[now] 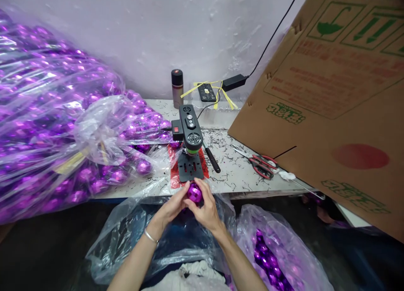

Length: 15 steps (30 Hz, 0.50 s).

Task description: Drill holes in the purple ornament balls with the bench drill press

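Note:
A shiny purple faceted ball (195, 193) is held between my two hands at the table's front edge. My left hand (174, 203) grips its left side, fingers curved against it. On the other side, my right hand (206, 204) has its thumb and fingers around the ball. Just beyond the hands stands a small black bench machine (190, 129) with a slotted base plate (190, 166) on a red sheet. A black-handled lever (212, 159) sticks out to its right. Clear plastic (126, 236) spreads beneath my forearms.
A huge clear bag of purple balls (57, 114) fills the left. Scissors (263, 164) lie beside a large cardboard box (341, 105). A spray can (177, 89), a phone-like black slab (206, 92) and a power adapter (234, 82) are behind. Another bag of balls (274, 257) sits lower right.

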Tool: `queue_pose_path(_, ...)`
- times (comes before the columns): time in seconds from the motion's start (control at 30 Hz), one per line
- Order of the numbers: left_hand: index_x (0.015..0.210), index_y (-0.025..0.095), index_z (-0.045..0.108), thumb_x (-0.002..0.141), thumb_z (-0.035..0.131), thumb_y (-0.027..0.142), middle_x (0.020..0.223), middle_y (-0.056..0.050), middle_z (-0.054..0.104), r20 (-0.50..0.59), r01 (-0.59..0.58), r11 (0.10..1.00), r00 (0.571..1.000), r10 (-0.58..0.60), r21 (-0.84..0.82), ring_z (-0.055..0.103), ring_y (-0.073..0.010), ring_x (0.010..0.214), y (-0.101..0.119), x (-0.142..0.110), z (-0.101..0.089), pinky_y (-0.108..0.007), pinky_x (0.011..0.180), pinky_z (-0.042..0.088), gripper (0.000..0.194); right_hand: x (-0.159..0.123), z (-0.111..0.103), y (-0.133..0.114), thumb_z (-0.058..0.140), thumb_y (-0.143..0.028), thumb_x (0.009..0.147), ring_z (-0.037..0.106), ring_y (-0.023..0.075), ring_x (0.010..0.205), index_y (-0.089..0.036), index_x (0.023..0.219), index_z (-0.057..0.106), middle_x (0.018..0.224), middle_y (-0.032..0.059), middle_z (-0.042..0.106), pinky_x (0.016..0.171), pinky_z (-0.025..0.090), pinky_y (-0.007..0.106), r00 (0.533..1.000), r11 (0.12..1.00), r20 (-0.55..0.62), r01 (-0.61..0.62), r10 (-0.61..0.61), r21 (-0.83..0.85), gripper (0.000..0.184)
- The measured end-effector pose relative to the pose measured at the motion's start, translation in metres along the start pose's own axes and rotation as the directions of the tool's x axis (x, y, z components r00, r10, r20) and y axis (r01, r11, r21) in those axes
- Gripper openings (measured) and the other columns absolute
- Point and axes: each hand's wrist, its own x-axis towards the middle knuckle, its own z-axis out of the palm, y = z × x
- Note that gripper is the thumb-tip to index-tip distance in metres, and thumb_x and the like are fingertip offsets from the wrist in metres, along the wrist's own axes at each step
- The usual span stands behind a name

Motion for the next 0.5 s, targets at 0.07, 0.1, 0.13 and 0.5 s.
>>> queue_pose_path(0.07, 0.090, 0.018, 0.079, 0.087, 0.063, 0.070, 0.082, -0.007, 0.078, 0.052, -0.015, 0.979, 0.999, 0.005, 0.206, 0.071, -0.0200, 0.071, -0.007, -0.004, 0.000, -0.033, 0.069, 0.061, 0.054, -0.029, -0.003, 0.004, 0.069, -0.038, 0.092, 0.069, 0.0271, 0.121, -0.023, 0.145, 0.052, 0.130, 0.0149, 0.069, 0.101, 0.062, 0.044, 0.998, 0.998, -0.036, -0.060, 0.060, -0.023, 0.059)
queue_pose_path(0.1, 0.094, 0.019, 0.080, 0.089, 0.063, 0.067, 0.083, -0.008, 0.079, 0.044, -0.051, 0.947, 0.998, 0.040, 0.318, 0.071, -0.0210, 0.071, -0.007, -0.005, -0.004, -0.034, 0.069, 0.061, 0.051, -0.044, -0.007, 0.009, 0.069, -0.039, 0.091, 0.071, 0.0273, 0.119, -0.022, 0.143, 0.054, 0.128, 0.0150, 0.070, 0.099, 0.063, 0.044, 0.994, 0.995, -0.058, -0.091, 0.089, -0.046, 0.056)
queue_pose_path(0.13, 0.099, 0.020, 0.080, 0.089, 0.063, 0.063, 0.085, -0.008, 0.080, 0.001, -0.099, 0.896, 0.994, 0.109, 0.433, 0.072, -0.0219, 0.072, -0.003, -0.005, -0.010, -0.035, 0.071, 0.061, 0.048, -0.058, -0.014, 0.014, 0.069, -0.040, 0.091, 0.071, 0.0277, 0.116, -0.022, 0.140, 0.056, 0.125, 0.0150, 0.071, 0.097, 0.063, 0.044, 0.988, 0.988, -0.089, -0.133, 0.126, -0.080, 0.054)
queue_pose_path(0.5, 0.097, 0.018, 0.075, 0.094, 0.042, 0.023, 0.108, -0.018, 0.076, -0.100, 0.315, -0.188, 0.711, 0.696, 0.931, 0.066, -0.0338, 0.104, 0.127, 0.029, -0.129, -0.047, 0.099, 0.049, 0.033, -0.252, -0.175, 0.146, 0.049, -0.087, 0.067, 0.058, 0.0578, 0.125, -0.013, 0.131, 0.062, 0.112, 0.0279, 0.068, 0.101, 0.047, 0.076, 0.439, 0.321, -0.666, -0.898, 0.603, -0.302, 0.098)
